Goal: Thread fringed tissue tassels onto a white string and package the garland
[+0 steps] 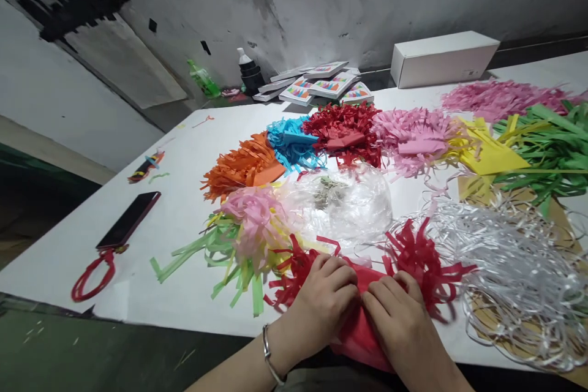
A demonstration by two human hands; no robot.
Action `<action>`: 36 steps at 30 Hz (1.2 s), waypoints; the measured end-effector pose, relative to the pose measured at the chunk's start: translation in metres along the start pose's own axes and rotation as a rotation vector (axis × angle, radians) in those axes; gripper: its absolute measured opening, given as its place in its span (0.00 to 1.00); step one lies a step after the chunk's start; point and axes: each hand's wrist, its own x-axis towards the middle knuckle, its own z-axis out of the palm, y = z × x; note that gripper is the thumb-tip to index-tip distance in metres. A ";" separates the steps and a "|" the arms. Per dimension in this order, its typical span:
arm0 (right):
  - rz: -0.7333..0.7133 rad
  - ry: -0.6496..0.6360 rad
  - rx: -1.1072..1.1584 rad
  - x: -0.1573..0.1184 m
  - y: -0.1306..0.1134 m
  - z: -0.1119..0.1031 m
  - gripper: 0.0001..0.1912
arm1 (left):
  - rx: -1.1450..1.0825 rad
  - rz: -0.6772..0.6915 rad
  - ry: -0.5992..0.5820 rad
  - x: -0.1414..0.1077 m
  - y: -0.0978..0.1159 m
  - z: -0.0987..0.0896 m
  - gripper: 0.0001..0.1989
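Observation:
Red tissue paper (362,334) with fringed ends lies at the table's front edge, its fringes spreading left and right. My left hand (324,297), with a silver bangle at the wrist, has its fingers curled onto the paper's left part. Close beside it, my right hand (397,312) presses curled fingers on the right part. Both hands grip the paper near its middle. Just behind them rests a clear plastic bag (344,202). Left of my left hand is a bundle of pink, yellow and green fringed strips (257,220).
Orange (248,165), blue (296,141), red (344,131), pink (413,135) and yellow (487,147) fringed bundles form an arc. White ribbon strings (514,269) lie right. A phone (128,220) is left; a white box (443,61) and small packets (333,84) stand behind.

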 end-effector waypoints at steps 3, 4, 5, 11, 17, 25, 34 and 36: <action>-0.058 0.020 -0.002 -0.008 0.011 -0.004 0.20 | -0.028 -0.010 -0.030 0.000 -0.002 -0.002 0.07; -0.071 0.029 -0.007 -0.012 0.015 -0.006 0.20 | -0.031 -0.013 -0.047 -0.001 -0.002 -0.003 0.07; -0.075 0.031 -0.016 -0.015 0.020 -0.009 0.20 | -0.032 -0.016 -0.055 -0.002 -0.002 -0.004 0.07; -0.034 0.015 -0.119 -0.020 0.031 -0.013 0.20 | -0.036 -0.117 -0.045 -0.004 0.004 -0.005 0.05; 0.069 -0.045 -0.270 -0.010 0.025 -0.007 0.13 | 0.149 -0.240 -0.069 0.000 0.014 0.001 0.07; 0.036 -0.008 -0.182 -0.006 0.026 -0.008 0.15 | 0.292 -0.016 -0.163 0.002 0.016 0.000 0.04; -0.159 0.069 -0.200 -0.009 0.018 0.003 0.17 | 0.286 0.017 -0.225 0.027 0.006 -0.005 0.11; -0.182 0.147 -0.238 -0.008 0.023 0.014 0.16 | 0.257 0.040 -0.142 0.022 0.000 0.002 0.09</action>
